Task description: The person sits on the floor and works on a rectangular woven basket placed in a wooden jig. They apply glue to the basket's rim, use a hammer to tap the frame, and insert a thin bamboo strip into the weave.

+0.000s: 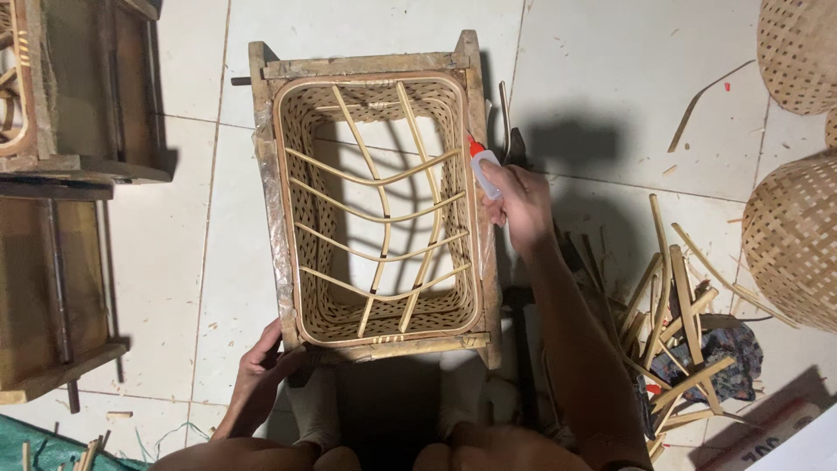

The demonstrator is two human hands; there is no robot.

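Observation:
A rectangular woven bamboo basket (305, 218) sits inside a wooden frame mould (366, 64) on the tiled floor, with curved bamboo strips crossing its open bottom. My right hand (521, 209) grips a small white glue bottle (485, 170) with a red tip, the tip held at the basket's right rim. At the frame's near left corner my left hand (261, 371) holds the wood. My knees show at the bottom edge.
Several cut bamboo strips (680, 323) lie heaped on the floor at the right, over a dark patterned cloth. Round woven baskets (793, 244) stand at the right edge. More wooden frames (61, 166) stand at the left. A dark tool (514, 144) lies beside the frame.

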